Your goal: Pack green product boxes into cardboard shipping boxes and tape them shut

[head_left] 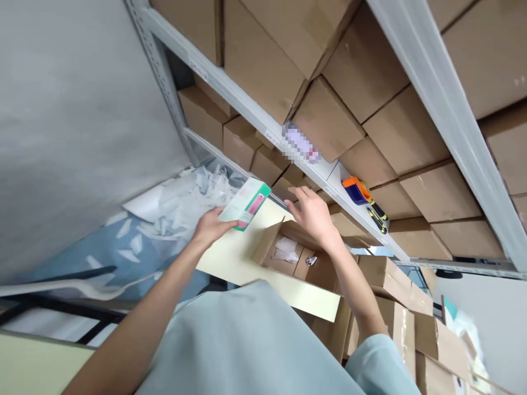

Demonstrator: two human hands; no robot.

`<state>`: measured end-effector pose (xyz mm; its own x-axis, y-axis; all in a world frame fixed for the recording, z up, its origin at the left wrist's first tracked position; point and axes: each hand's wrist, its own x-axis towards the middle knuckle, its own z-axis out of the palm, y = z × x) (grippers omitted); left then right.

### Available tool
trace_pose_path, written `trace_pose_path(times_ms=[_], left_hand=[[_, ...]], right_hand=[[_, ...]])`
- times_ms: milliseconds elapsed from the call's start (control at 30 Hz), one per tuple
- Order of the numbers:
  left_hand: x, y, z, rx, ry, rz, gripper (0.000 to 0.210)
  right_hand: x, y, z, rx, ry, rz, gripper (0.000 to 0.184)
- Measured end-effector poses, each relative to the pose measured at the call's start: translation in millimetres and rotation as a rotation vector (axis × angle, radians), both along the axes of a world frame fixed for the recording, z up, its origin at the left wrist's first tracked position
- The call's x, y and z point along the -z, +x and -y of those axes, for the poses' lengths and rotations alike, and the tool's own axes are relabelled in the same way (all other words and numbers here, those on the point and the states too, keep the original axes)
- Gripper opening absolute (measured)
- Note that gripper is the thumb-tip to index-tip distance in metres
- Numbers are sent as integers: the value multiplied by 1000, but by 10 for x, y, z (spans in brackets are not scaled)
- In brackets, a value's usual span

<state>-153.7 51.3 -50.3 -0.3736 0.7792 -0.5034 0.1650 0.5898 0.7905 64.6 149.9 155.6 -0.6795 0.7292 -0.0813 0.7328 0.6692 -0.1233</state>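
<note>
My left hand (211, 226) grips a small white and green carton (246, 203) with a pink panel on its side, thumb across the near face. It is held tilted above the pale yellow tabletop (224, 255). To the right, my right hand (312, 213) is raised with fingers apart and nothing in them. Below that hand stands an open cardboard box (269, 244). White crumpled pieces (286, 249) and a small silvery scrap (311, 260) lie inside it.
Metal shelving (242, 101) packed with cardboard boxes (329, 118) rises ahead. An orange and blue tape dispenser (355, 190) and a yellow-black cutter (376, 219) rest on a shelf. Paper scraps (185, 197) cover the floor at left. More cartons (405, 326) are stacked at right.
</note>
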Motion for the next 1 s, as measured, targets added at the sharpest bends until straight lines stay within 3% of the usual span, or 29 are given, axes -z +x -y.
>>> trace_pose_path(times_ms=[133, 233, 300, 367, 433, 500, 700, 833, 1000], left_hand=[[-1015, 24, 84, -64, 194, -92, 90], [-1725, 152, 106, -9, 281, -142, 95], [-2038, 294, 100, 57, 326, -162, 94], [-2184, 476, 80, 159, 353, -191, 93], [-2177, 686, 47, 304, 387, -233, 87], [-2055, 916, -10, 479, 416, -279, 78], [-1496, 1625, -307, 1005, 291, -403, 68], [-1187, 1962, -411, 1208, 236, -471, 63], [-748, 2234, -495, 1466, 172, -572, 57]], right_hand=[[-264, 488, -23, -2, 74, -216, 40], [-442, 884, -46, 19, 117, -353, 54], [-551, 1169, 0, 41, 132, -428, 65], [-630, 1474, 97, 53, 115, -478, 73], [-647, 1792, 221, 56, 54, -485, 75], [-571, 2112, 343, 69, -45, -450, 75], [69, 2822, 622, 277, -329, -152, 87], [414, 2875, 797, 330, -361, 195, 72], [767, 2663, 794, 264, -341, 477, 54]])
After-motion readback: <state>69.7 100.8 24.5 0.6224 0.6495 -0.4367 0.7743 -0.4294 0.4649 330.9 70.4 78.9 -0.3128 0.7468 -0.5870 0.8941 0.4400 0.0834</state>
